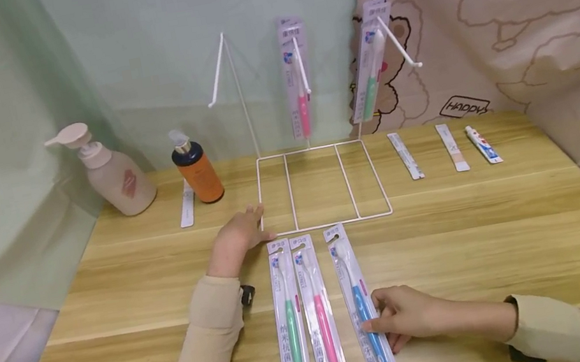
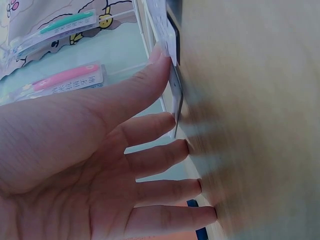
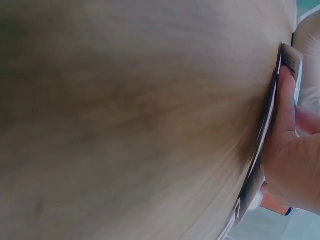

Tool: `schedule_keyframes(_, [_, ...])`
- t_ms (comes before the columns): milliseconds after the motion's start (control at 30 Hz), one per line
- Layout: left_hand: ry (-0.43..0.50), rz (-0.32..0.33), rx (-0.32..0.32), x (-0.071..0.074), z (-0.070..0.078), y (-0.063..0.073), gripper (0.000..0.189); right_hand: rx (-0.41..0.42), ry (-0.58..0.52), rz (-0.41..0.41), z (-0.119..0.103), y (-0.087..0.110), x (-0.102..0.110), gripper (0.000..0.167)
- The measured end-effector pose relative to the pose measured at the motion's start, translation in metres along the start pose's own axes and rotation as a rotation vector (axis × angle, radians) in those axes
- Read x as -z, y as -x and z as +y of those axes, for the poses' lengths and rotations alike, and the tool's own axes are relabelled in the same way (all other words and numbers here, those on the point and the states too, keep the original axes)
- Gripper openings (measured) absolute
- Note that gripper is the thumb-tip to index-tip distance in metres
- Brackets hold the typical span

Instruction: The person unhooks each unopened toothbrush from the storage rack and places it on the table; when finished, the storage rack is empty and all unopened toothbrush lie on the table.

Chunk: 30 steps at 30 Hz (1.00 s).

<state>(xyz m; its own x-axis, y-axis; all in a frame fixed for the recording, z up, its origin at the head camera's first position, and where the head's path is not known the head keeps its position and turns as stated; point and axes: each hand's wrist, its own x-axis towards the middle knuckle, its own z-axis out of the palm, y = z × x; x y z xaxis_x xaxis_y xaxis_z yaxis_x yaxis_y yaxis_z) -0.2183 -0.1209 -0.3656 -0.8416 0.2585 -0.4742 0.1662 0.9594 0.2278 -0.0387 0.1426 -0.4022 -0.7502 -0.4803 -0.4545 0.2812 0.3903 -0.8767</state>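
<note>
My right hand (image 1: pixel 412 313) pinches the right edge of a packaged blue toothbrush (image 1: pixel 363 307), thumb on top, near its handle end. The pack lies slightly slanted at the front of the table. To its left lie a packaged pink toothbrush (image 1: pixel 325 330) and a packaged green toothbrush (image 1: pixel 293 335), side by side. My left hand (image 1: pixel 241 232) rests at the front left corner of a white wire rack (image 1: pixel 291 194). Its fingers (image 2: pixel 160 187) are spread and straight, tips down at the tabletop. Another pink pack (image 1: pixel 304 110) and green pack (image 1: pixel 371 99) hang on the rack's middle and right hooks.
A pale pump bottle (image 1: pixel 121 181) and an orange bottle (image 1: pixel 201 174) stand at the back left, a narrow sachet (image 1: pixel 187 209) beside them. Two more sachets, one white (image 1: pixel 406 155) and one beige-ended (image 1: pixel 453 147), lie right of the rack near a small toothpaste tube (image 1: pixel 483 145).
</note>
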Motion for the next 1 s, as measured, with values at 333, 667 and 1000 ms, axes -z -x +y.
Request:
schedule_keyframes(333, [-0.009,0.001,0.001,0.001,0.0,-0.001,0.077,-0.033,0.142,-0.041,-0.007,-0.007,-0.001,0.031])
schedule_keyframes(667, [-0.011,0.0,-0.002,0.002,0.002,-0.001,0.076,-0.047,0.253,-0.086,-0.018,-0.011,0.002,0.034])
schedule_keyframes(1000, [0.002,-0.007,0.013,-0.001,-0.003,-0.006,0.079,-0.026,0.264,-0.084,-0.018,-0.01,0.0,0.037])
